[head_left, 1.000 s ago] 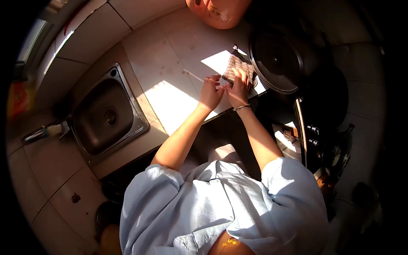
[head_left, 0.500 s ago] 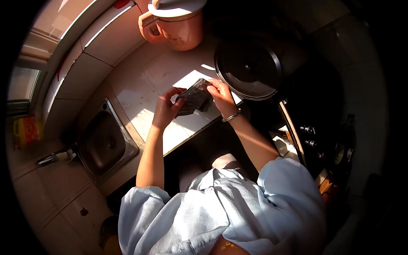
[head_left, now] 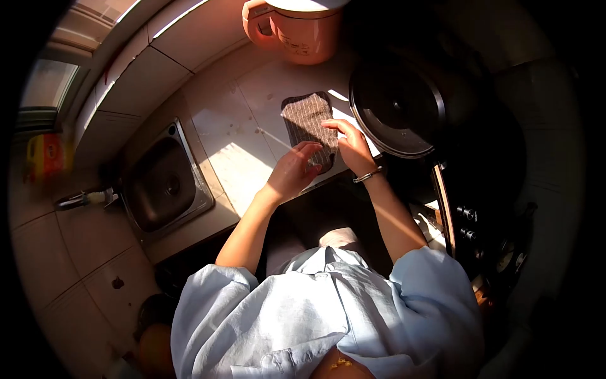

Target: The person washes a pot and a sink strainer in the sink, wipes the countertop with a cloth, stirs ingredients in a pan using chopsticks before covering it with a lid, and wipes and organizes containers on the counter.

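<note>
A dark striped dishcloth [head_left: 307,115] with rounded corners lies flat on the counter in front of me, partly in sunlight. My left hand [head_left: 290,172] is over its near left part, thumb and fingers apart, hiding some of the cloth. At the cloth's right edge is my right hand [head_left: 355,150], its fingers stretched out over the fabric and a bracelet round the wrist. Neither hand grips the cloth; whether the fingertips touch it I cannot tell.
Behind the cloth stands a pink lidded pot [head_left: 303,39] with a handle. A dark round lidded pan [head_left: 398,117] is close by my right hand. A steel sink [head_left: 165,183] with a faucet [head_left: 85,199] is at the left. The counter's front edge runs before my body.
The dishcloth, held up and bunched between both hands before, now lies spread on the counter. Both hands have let go of it, and the view has shifted slightly.
</note>
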Demonstrator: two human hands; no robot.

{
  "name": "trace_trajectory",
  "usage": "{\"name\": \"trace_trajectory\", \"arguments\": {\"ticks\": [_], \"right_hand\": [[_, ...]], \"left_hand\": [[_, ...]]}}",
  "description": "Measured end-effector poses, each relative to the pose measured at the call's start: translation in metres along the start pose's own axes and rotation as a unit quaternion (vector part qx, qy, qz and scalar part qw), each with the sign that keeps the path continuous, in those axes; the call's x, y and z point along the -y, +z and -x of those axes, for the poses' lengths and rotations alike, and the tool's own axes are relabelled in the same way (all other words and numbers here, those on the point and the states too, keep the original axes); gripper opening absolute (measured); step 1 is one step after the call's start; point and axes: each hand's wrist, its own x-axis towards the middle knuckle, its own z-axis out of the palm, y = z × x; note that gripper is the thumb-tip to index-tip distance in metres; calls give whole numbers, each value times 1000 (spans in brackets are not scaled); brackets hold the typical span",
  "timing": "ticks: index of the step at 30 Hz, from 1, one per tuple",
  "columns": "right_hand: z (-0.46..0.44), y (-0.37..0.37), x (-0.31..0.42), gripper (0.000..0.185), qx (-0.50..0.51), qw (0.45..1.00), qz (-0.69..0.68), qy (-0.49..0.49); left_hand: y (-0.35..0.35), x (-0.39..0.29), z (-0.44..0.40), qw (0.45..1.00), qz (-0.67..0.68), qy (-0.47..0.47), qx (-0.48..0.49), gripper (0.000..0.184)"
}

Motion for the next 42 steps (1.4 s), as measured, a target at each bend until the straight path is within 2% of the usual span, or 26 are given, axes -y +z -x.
{"name": "trace_trajectory", "arguments": {"ticks": [2, 3, 4, 6, 8, 10, 11, 12, 13, 15, 18, 20, 22, 24, 26, 27, 30, 31, 34, 35, 37, 38, 39, 40, 41, 42], "right_hand": [[-18, 31, -18, 46, -52, 997, 58, -21], [-29, 45, -44, 44, -30, 989, 142, -34], [-36, 59, -67, 47, 12, 970, 243, 25], [-51, 70, -95, 52, -27, 906, 420, -54], [-83, 69, -117, 55, -41, 909, 414, -40], [-120, 78, -104, 58, 31, 935, 352, 46], [-133, 94, -111, 59, 38, 914, 402, -37], [-148, 114, -106, 60, 44, 885, 446, -122], [-163, 147, -101, 60, 68, 891, 440, -92], [-186, 209, -73, 55, 104, 892, 419, -137], [-225, 302, -54, 52, 149, 873, 415, -210], [-240, 353, -44, 49, 185, 865, 401, -238], [-231, 378, -42, 49, 187, 860, 397, -260], [-212, 375, -35, 50, 199, 848, 408, -273], [-158, 355, -26, 51, 219, 867, 366, -256], [-124, 342, -25, 54, 237, 863, 368, -252], [-36, 309, -15, 56, 296, 849, 357, -251], [-34, 307, -14, 56, 304, 851, 348, -250], [-74, 310, -21, 52, 294, 856, 341, -253], [-103, 311, -28, 51, 256, 862, 368, -239], [-148, 283, -44, 53, 158, 883, 391, -206], [-164, 266, -52, 55, 111, 891, 395, -193], [-180, 249, -60, 53, 96, 898, 390, -180], [-193, 237, -69, 49, 97, 923, 338, -157], [-196, 240, -65, 37, 44, 924, 339, -173], [-202, 251, -66, 33, 75, 941, 295, -150]], "left_hand": [[53, 30, -10, 987, -8, 64, -144, 39], [74, 51, -20, 970, -81, 139, -181, 41], [90, 73, -29, 941, -158, 208, -216, 44], [112, 111, -30, 928, -251, 158, -227, 47], [111, 139, -60, 946, -259, 91, -170, 50], [72, 142, -77, 940, -273, 92, -184, 50], [57, 151, -74, 943, -273, 56, -182, 50], [38, 162, -67, 945, -272, 20, -180, 50], [18, 173, -58, 940, -295, -19, -172, 51], [-24, 199, -34, 925, -339, -97, -144, 52], [-77, 254, -8, 884, -376, -153, -232, 50], [-109, 280, 12, 876, -400, -208, -171, 48], [-116, 284, 32, 876, -396, -214, -171, 47], [-107, 267, 52, 877, -406, -215, -138, 49], [-74, 235, 79, 884, -363, -176, -237, 56], [-42, 234, 98, 905, -282, -227, -226, 63], [11, 170, 147, 882, -363, -274, -125, 68], [6, 163, 146, 894, -331, -273, -131, 68], [-3, 192, 119, 900, -302, -241, -200, 68], [-18, 200, 94, 893, -320, -220, -228, 68], [-40, 210, 42, 916, -304, -144, -219, 60], [-36, 218, 17, 915, -262, -81, -297, 54], [-32, 220, -4, 905, -348, -106, -219, 48], [-32, 222, -14, 924, -279, -71, -251, 38], [-36, 226, -16, 922, -262, -66, -277, 35], [-42, 232, -16, 919, -246, -61, -302, 32]]}}
